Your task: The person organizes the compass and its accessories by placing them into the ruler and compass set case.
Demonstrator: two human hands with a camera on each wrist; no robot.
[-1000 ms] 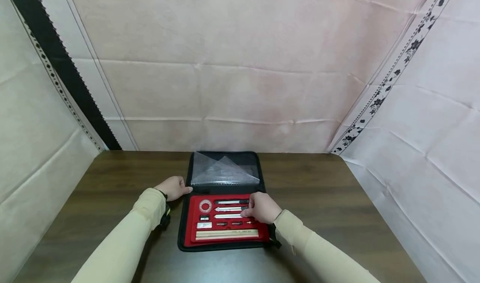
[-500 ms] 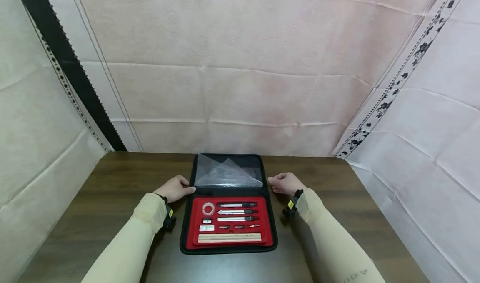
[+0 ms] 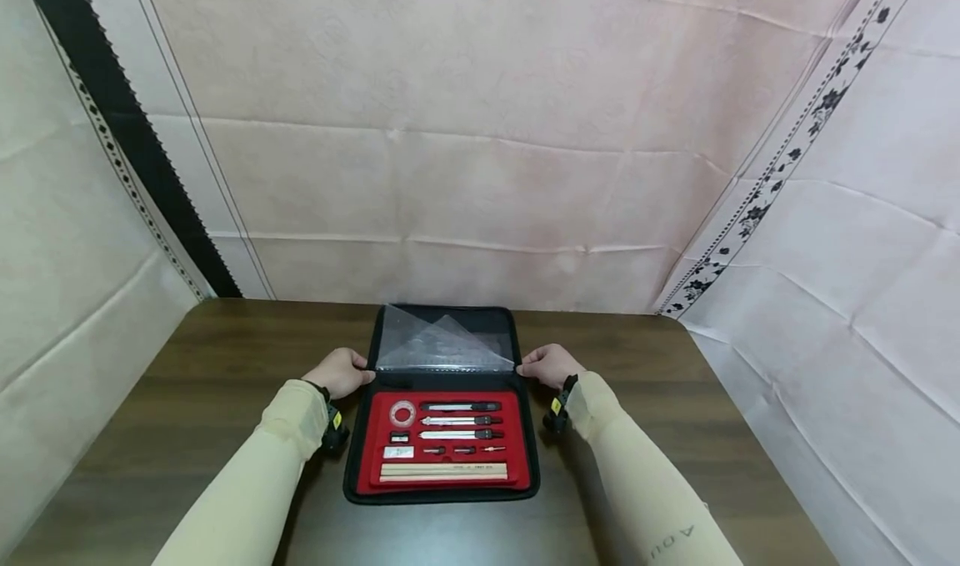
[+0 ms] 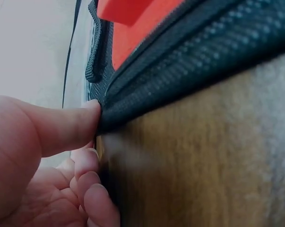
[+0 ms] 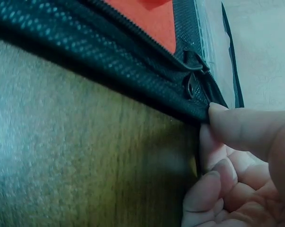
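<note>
An unzipped black case lies open flat on the table, its lid toward the wall. My left hand pinches the case's left edge by the fold, thumb on top and fingers curled under. Across from it, my right hand pinches the right edge the same way, close to a zipper pull. Inside, a red tray holds slim metal compasses, a white ring, a white block, small metal parts and pale wooden pencils. Clear plastic set squares lie in the lid.
The brown wooden table extends around the case on all sides. Pale cloth hangs behind it, with more cloth along the left and right. A black strip runs down the left cloth.
My right hand has left the tray's right side, passed beside the case, and taken hold of the right edge near the fold. My left hand keeps to the left edge.
</note>
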